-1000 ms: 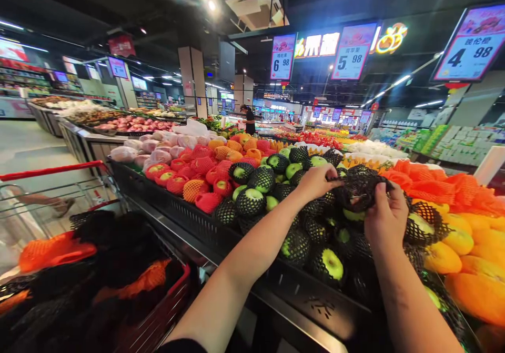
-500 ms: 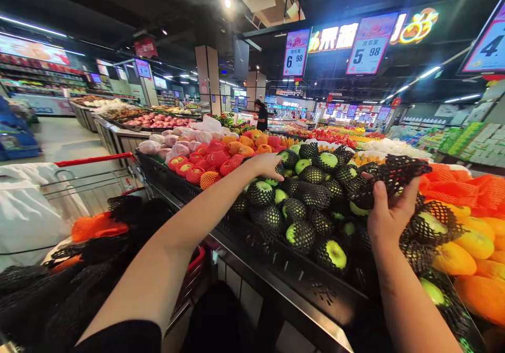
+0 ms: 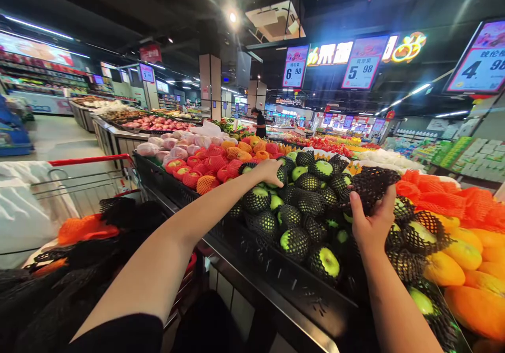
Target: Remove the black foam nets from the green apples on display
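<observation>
My left hand (image 3: 270,172) reaches over the pile and is closed around a green apple (image 3: 282,174) in black foam netting; some of its fingers are hidden. On the right, my right hand (image 3: 373,217) grips black foam net sleeves (image 3: 373,184), which look flat and bunched, above the apples. Between my hands lie several green apples in black netting, one of them with its bare green top (image 3: 329,262) showing at the front. A black crate (image 3: 284,276) holds them.
Apples in red and orange netting (image 3: 215,163) lie to the left, orange fruit (image 3: 477,303) and orange net sleeves (image 3: 445,195) to the right. A shopping cart (image 3: 90,162) and a heap of black netting (image 3: 90,274) are at my left. A person (image 3: 259,123) stands farther back.
My right hand has shifted a little left with the black net sleeves. My left hand stays at nearly the same spot among the apples. The whole view has moved slightly.
</observation>
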Action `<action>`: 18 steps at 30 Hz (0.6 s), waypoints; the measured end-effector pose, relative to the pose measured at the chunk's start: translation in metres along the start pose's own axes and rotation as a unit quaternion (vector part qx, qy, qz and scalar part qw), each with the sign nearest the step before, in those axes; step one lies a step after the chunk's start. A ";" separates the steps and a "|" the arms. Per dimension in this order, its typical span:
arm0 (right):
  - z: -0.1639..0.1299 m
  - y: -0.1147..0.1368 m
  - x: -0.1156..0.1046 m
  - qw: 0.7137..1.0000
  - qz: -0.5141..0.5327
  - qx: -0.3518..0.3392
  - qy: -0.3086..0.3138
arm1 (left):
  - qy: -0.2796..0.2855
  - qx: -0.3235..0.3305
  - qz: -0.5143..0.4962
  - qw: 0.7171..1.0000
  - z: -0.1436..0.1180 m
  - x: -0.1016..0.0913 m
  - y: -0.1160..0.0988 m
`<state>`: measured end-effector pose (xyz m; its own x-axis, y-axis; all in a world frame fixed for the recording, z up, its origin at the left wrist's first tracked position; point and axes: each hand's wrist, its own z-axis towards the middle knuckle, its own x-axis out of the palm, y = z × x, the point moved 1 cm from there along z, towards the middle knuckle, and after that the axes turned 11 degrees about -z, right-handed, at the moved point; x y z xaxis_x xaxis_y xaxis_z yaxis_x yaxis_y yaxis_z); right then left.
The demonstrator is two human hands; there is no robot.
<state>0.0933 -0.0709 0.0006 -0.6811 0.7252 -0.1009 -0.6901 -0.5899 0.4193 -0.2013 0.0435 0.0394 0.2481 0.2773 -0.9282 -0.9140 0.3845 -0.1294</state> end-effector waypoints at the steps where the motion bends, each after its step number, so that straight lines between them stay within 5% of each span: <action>1: 0.000 0.000 0.000 1.000 -0.011 -0.004 -0.001 | -0.018 0.002 -0.008 1.000 0.004 0.001 -0.002; 9: -0.001 0.000 0.000 0.998 -0.057 -0.020 0.020 | -0.051 -0.016 -0.120 0.991 0.030 0.033 -0.007; 13: 0.000 0.003 0.000 0.998 -0.059 -0.023 0.022 | -0.073 -0.003 -0.166 0.983 0.031 0.034 0.000; 18: 0.002 0.003 -0.001 0.998 -0.051 -0.011 0.016 | 0.062 0.023 -0.180 0.981 0.017 0.013 0.003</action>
<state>0.0921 -0.0725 0.0041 -0.6140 0.7703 -0.1721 -0.7615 -0.5207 0.3860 -0.1956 0.0637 0.0332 0.5093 0.0083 -0.8606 -0.7576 0.4787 -0.4437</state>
